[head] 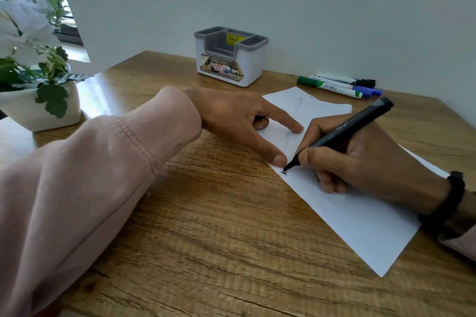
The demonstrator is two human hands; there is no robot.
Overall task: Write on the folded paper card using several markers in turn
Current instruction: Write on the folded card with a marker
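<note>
Now my right hand (365, 159) grips a black marker (342, 131), tip on the white card (360, 219) lying flat on the desk (206, 213); small black marks there. Left hand (239, 118) presses the card, thumb and forefinger spread.

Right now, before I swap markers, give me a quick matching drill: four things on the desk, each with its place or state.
1. black marker
2. green marker
3. organizer
4. plant pot

A. far left of the desk
B. gripped by the right hand
C. against the wall, middle
D. lying beyond the paper, untouched

Pairs: 1-B, 2-D, 3-C, 4-A
</note>
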